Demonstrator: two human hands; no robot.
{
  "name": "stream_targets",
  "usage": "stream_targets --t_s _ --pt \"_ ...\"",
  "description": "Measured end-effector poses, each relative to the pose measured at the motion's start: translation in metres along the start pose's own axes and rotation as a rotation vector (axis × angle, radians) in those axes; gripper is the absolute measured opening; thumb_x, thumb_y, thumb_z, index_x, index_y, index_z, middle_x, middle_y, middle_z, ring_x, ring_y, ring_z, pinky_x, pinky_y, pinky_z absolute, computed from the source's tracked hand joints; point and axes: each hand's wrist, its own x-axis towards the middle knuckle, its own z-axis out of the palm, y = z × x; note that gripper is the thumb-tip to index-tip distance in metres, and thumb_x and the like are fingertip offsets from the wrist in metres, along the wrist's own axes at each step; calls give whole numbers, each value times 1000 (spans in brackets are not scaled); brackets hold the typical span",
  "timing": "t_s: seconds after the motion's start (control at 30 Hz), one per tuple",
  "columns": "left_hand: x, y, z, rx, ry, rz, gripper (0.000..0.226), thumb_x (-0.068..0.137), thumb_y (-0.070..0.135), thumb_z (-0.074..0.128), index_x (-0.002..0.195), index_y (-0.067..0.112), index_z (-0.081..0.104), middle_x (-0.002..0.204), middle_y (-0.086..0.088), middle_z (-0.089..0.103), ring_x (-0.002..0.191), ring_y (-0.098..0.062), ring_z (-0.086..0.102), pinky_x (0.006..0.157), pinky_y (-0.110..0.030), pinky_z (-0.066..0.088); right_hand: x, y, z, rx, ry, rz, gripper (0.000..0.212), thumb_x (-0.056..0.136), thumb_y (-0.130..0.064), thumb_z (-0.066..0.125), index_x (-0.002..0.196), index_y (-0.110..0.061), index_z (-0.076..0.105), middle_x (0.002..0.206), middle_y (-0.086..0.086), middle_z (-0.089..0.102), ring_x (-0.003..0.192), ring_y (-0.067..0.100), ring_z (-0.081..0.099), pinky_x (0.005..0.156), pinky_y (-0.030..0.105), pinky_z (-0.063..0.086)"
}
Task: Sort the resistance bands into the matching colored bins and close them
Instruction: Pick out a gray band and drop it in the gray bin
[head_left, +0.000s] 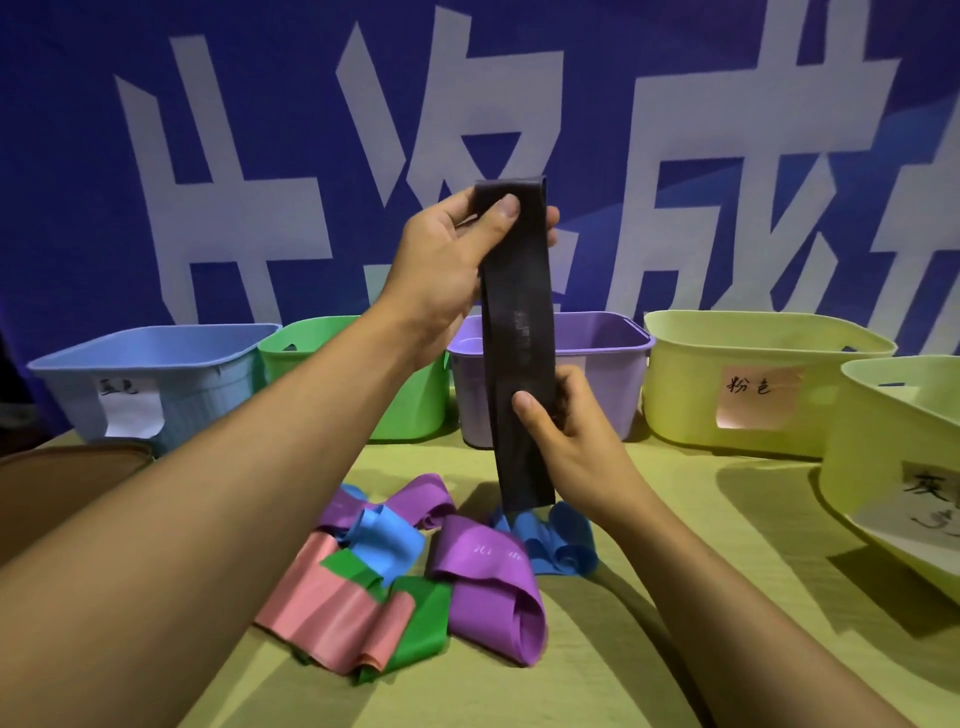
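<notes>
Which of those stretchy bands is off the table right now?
The dark grey band: both hands hold it upright, while the pink, green, blue and purple ones lie heaped on the table.

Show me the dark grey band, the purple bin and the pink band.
dark grey band (517, 291), head view, flat middle between both hands.
purple bin (597, 384), head view, front wall.
pink band (322, 608), head view, its broad flat face.
</notes>
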Motion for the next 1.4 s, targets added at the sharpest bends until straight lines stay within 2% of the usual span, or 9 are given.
stream_targets --t_s 0.13,0.4,0.5,0.57,0.83,1.0,1.13,1.27,1.4 --pt "1 0 1 -7 -24 -2 27 108 16 48 132 7 57 118 -12 75 111 -25 72 91 -43 60 0 0 0 -8 5 -14 22 103 -34 56 124 -34 48 115 -17 68 102 -6 66 86 23 57" --pt "5 17 3 -60 -1 33 18 107 9 48 117 11 63 113 -9 76 107 -22 74 90 -41 62 0 -5 1 -65 34 -20 11 101 -34 60 109 -40 56 102 -18 69 89 -14 64 74 9 52" --pt "7 24 4 -92 25 38 19 106 6 50 119 6 64 109 -9 75 99 -19 74 88 -39 62 0 -1 1 -25 52 -9 16 99 -35 62 112 -38 53 109 -14 70 99 -2 68 87 26 58" --pt "8 28 5 -133 33 32 20 106 5 49 120 3 63 108 -10 74 95 -18 74 86 -37 62 1 2 2 9 40 18 19 98 -35 63 112 -35 51 111 -4 72 100 8 71 85 36 61" --pt "11 34 9 -166 82 14 31 108 3 43 138 0 50 105 -13 75 95 -23 75 87 -39 61 -4 -2 7 -19 18 -13 24 100 -34 61 123 -32 55 107 -17 69 98 -5 65 80 16 52" --pt "10 40 6 -72 112 12 25 109 8 42 129 6 57 106 -10 77 101 -24 75 85 -36 62 -8 -5 10 -31 -34 49 25 104 -46 46 124 -32 54 111 -9 68 102 4 66 92 37 57" --pt "8 46 0 4 123 10 23 110 11 43 120 8 63 109 -10 78 105 -25 74 91 -39 60 -9 -15 10 -102 -21 55 15 106 -41 48 116 -33 55 108 -7 68 97 6 65 87 34 56" --pt "4 53 -9 18 163 -1 24 108 11 45 126 4 61 115 -12 76 105 -24 74 95 -42 60 -10 -27 8 -143 11 69 14 105 -36 52 113 -26 59 102 -3 70 94 12 66 84 37 56" --pt "-3 60 -12 -47 208 -12 25 106 7 50 128 3 60 112 -14 76 104 -25 75 91 -40 61 -24 -36 12 -84 -7 68 16 103 -24 59 108 -12 66 93 1 74 75 5 65 75 30 55"
